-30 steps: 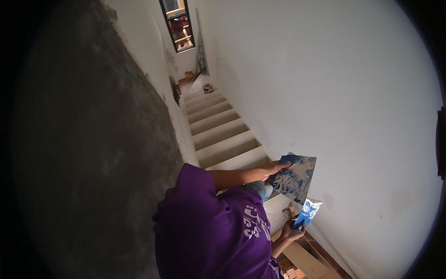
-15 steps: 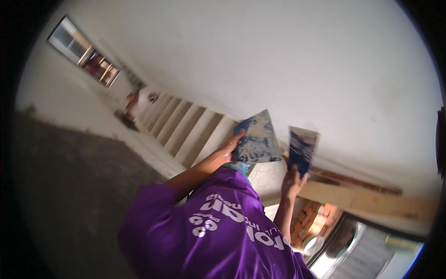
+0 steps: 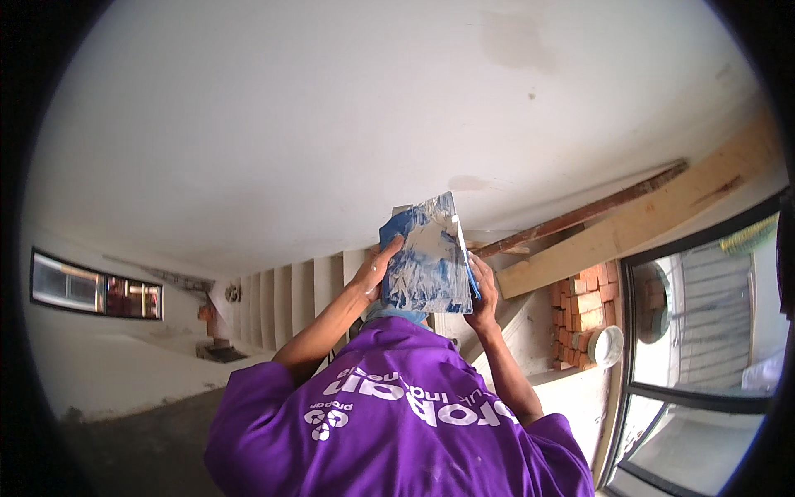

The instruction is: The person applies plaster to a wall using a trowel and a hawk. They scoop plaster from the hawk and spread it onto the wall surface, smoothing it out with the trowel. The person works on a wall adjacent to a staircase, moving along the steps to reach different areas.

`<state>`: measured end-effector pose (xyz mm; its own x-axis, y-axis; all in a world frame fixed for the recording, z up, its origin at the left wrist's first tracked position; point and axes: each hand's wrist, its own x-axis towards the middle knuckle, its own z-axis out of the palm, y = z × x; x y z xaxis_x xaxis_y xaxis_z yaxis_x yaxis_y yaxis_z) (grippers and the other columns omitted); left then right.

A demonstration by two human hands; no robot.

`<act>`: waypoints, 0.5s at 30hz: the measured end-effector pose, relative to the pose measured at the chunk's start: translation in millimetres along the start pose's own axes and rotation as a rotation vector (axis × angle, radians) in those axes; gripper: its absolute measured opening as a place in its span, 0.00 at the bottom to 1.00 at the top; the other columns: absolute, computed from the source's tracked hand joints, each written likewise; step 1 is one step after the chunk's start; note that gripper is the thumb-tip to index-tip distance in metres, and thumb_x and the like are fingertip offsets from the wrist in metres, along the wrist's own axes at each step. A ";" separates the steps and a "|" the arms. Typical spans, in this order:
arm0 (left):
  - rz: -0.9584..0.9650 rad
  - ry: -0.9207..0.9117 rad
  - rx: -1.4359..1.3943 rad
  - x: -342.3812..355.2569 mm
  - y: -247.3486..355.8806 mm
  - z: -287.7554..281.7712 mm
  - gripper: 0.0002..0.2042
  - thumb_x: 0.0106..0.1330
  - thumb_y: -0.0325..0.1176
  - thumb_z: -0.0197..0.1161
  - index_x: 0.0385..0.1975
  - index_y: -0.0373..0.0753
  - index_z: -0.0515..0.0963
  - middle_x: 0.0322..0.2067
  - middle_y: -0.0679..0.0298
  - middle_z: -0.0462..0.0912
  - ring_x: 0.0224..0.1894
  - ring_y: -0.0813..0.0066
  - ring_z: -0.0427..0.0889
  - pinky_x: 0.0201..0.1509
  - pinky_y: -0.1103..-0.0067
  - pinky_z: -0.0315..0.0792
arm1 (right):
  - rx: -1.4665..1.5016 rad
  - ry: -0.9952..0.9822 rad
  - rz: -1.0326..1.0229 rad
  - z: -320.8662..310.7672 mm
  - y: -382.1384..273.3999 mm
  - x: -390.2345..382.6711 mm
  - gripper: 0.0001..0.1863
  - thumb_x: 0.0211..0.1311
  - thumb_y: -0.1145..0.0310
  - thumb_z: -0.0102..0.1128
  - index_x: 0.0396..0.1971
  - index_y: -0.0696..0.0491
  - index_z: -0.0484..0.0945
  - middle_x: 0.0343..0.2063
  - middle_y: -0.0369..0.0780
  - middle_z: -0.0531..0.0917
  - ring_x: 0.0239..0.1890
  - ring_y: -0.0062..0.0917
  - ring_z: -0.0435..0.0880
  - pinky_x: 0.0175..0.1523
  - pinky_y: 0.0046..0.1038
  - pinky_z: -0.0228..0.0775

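Note:
My left hand (image 3: 373, 269) grips the left edge of a flat blue putty board (image 3: 426, 261), its thumb over the face. Pale, smeared filler with blue showing through covers the board, which is tilted up in front of my chest. At its right edge my right hand (image 3: 486, 291) is closed on a blue scraper (image 3: 474, 277), seen nearly edge-on. The scraper's blade lies close along the board's side; whether they touch I cannot tell. Pale specks mark my left hand. Ahead is a white wall (image 3: 315, 149) with a few darker patches.
Concrete stairs (image 3: 286, 298) run behind my left arm. At right, a wooden plank (image 3: 638, 236) and a thin reddish beam (image 3: 588, 209) slant along the wall. Below them are stacked bricks (image 3: 584, 302), a white bucket (image 3: 606, 346) and a dark-framed glass window (image 3: 696, 393).
The view has turned level. My hands have come together: the scraper, formerly apart to the right with its face showing, is now at the board's right edge, turned edge-on.

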<state>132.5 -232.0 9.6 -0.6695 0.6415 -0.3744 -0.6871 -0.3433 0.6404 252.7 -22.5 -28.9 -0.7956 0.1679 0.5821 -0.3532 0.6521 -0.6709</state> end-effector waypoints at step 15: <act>-0.082 -0.211 0.140 103.4 3.2 76.6 0.27 0.64 0.44 0.64 0.58 0.35 0.69 0.50 0.59 0.79 0.48 0.70 0.82 0.55 0.72 0.76 | 0.557 0.696 0.926 -77.9 96.1 -92.3 0.28 0.58 0.79 0.46 0.62 0.52 0.67 0.49 0.40 0.79 0.52 0.30 0.79 0.53 0.34 0.75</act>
